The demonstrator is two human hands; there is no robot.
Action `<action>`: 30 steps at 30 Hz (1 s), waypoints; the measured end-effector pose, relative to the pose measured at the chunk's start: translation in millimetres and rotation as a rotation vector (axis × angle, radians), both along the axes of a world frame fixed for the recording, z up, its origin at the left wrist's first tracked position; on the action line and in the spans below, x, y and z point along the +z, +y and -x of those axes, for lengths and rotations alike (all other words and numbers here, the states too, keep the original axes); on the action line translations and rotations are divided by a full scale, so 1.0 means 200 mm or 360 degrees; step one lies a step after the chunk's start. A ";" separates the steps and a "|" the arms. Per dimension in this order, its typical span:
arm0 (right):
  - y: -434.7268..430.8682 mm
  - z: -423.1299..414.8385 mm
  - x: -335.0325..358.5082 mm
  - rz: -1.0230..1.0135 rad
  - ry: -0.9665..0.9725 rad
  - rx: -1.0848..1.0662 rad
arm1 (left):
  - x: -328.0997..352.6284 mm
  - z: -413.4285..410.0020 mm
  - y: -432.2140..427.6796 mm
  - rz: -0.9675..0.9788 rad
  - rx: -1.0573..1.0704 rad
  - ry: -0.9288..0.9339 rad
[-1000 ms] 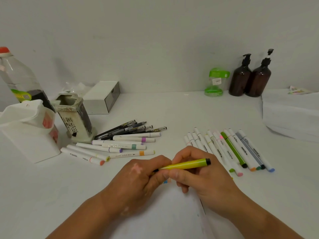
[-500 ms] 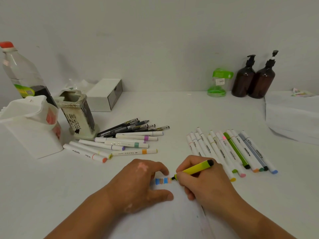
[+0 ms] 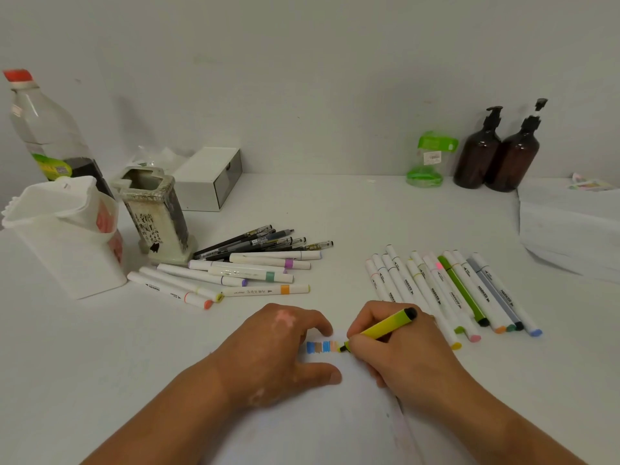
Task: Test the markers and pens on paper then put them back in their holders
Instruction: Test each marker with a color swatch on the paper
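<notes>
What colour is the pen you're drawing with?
Yellow-green with a black end, the pen in the right hand; the head view shows it.

At the near edge of the desk [image 3: 335, 209], the left forearm [image 3: 174, 414] and the right forearm [image 3: 496, 417] are shown bare from the picture's lower border up to the wrist. The left grip [image 3: 285, 347], toward the desk's near middle, is a bare hand on which a short-trimmed thumbnail and an irregular blotch across the back are seen. The right grip [image 3: 396, 350], just beside it on the desk, is likewise a bare hand.
</notes>
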State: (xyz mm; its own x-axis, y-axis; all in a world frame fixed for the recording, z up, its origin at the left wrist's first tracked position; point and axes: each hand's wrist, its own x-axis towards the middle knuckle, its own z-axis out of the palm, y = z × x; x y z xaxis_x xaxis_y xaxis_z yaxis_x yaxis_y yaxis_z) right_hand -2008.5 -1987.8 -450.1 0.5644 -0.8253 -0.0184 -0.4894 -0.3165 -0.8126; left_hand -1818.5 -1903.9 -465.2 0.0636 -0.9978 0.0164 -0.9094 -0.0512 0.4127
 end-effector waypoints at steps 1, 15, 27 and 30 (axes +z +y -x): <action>0.00 0.00 0.00 -0.0002 -0.0020 -0.0016 | 0.00 0.00 0.00 -0.0001 0.0001 -0.0004; -0.01 0.00 -0.01 0.0067 0.0045 -0.0030 | 0.01 0.01 0.00 -0.0037 0.0011 -0.0023; -0.01 0.01 -0.01 0.0071 0.0045 -0.0039 | 0.03 0.01 0.00 -0.0085 0.0016 -0.0027; -0.02 0.02 0.01 -0.0004 -0.0127 -0.0109 | 0.04 0.01 0.01 -0.0042 0.0015 0.0035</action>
State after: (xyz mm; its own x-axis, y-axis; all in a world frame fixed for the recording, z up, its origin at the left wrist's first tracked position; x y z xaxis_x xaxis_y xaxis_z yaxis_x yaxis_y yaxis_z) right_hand -2012.4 -1992.0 -448.1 0.5063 -0.8621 0.0223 -0.4436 -0.2825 -0.8505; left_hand -1821.0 -1901.1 -456.6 0.0731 -0.9973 -0.0113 -0.8996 -0.0709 0.4309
